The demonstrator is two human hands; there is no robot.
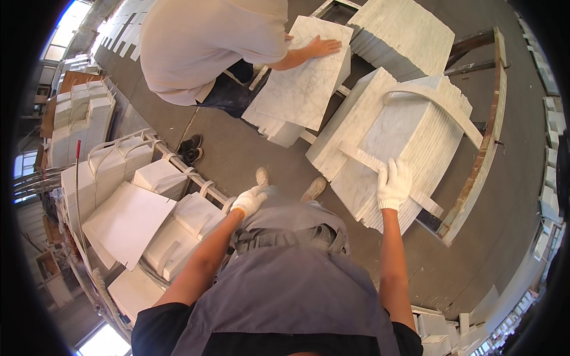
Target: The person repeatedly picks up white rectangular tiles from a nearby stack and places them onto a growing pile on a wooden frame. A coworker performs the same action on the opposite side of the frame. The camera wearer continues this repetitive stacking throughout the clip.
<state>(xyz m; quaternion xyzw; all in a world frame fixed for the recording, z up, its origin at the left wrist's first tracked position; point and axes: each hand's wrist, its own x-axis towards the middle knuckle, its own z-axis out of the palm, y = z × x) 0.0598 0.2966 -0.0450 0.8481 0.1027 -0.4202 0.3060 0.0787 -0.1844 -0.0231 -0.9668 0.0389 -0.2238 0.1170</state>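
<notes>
My right hand (pixel 394 185), in a white knit glove, lies over the near side of a stack of white-grey marble slabs (pixel 380 133). Its fingers are stretched out and slightly apart. They overlap the end of a pale flat strip (pixel 361 156) that crosses the stack; whether they press on it I cannot tell. A second, curved pale strip (pixel 436 102) arches over the far side of the stack. Beside my left thigh, the gloved left hand (pixel 250 200) holds nothing visible, its fingers loosely extended.
Ahead, a co-worker (pixel 214 47) bends over another pile of marble slabs (pixel 303 77), one bare hand flat on top. More slabs (pixel 409 35) stand behind. A rusty metal frame (pixel 475 178) borders the right side. To my left, a rack (pixel 172 157) carries strapped white blocks and a white sheet (pixel 127 222).
</notes>
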